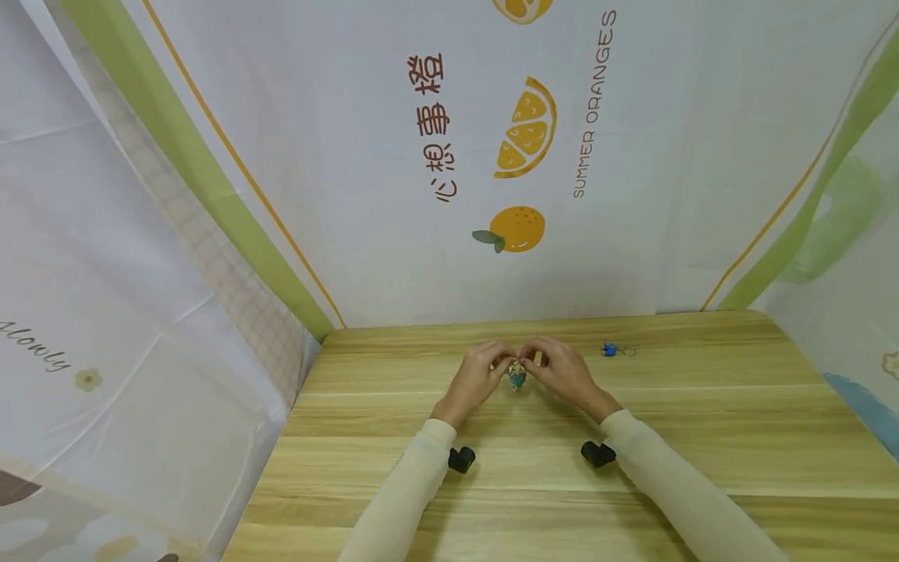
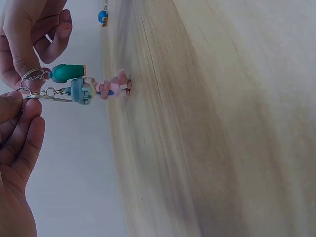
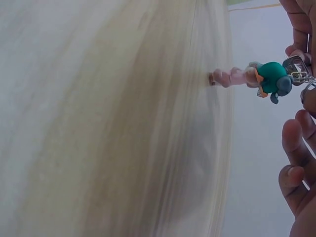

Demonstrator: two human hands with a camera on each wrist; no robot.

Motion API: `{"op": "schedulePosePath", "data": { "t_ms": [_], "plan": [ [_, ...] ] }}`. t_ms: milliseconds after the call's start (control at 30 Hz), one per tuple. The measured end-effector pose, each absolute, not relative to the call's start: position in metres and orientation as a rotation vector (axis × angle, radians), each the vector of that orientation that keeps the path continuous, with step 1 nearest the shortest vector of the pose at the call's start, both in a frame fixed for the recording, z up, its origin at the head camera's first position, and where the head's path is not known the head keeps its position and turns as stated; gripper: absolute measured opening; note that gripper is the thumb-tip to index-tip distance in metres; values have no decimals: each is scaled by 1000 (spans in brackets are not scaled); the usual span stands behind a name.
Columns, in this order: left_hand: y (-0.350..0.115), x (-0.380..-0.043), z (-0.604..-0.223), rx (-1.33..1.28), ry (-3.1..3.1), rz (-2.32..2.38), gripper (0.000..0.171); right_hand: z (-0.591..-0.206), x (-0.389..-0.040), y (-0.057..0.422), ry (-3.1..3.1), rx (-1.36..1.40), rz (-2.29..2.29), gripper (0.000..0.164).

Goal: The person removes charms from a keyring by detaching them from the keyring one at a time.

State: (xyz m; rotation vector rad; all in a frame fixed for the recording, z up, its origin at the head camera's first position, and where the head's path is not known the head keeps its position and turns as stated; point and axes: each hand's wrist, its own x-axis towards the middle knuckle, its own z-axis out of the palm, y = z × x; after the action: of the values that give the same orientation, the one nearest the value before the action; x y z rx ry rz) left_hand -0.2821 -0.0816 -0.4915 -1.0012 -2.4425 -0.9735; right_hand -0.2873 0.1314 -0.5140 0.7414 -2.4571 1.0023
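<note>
Both hands meet over the far middle of the table around a keychain (image 1: pixel 517 378). A pink figure with a blue-grey hat (image 2: pixel 82 91) hangs from its metal ring and tag, its feet close to the tabletop. Beside the figure hangs a small green charm (image 2: pixel 68 73) on a short chain. My left hand (image 1: pixel 477 381) pinches the metal ring between thumb and fingers. From the other side my right hand (image 1: pixel 566 379) pinches at the ring and the green charm's chain (image 2: pixel 35 75), its other fingers loosely bent.
Right of the hands, a small blue charm (image 1: pixel 609 350) with its own key ring (image 1: pixel 629 351) lies on the wooden table (image 1: pixel 520 515). A white cloth printed with oranges (image 1: pixel 520 229) hangs behind the table. Black wrist-worn devices (image 1: pixel 598 453) show beside the sleeves.
</note>
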Motion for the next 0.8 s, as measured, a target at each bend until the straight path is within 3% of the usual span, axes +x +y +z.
{"op": "schedulePosePath", "data": {
  "t_ms": [800],
  "plan": [
    [-80, -282, -493, -1021, -2403, -994, 10, -507, -283, 130, -2497, 693, 1014, 10]
  ]
}}
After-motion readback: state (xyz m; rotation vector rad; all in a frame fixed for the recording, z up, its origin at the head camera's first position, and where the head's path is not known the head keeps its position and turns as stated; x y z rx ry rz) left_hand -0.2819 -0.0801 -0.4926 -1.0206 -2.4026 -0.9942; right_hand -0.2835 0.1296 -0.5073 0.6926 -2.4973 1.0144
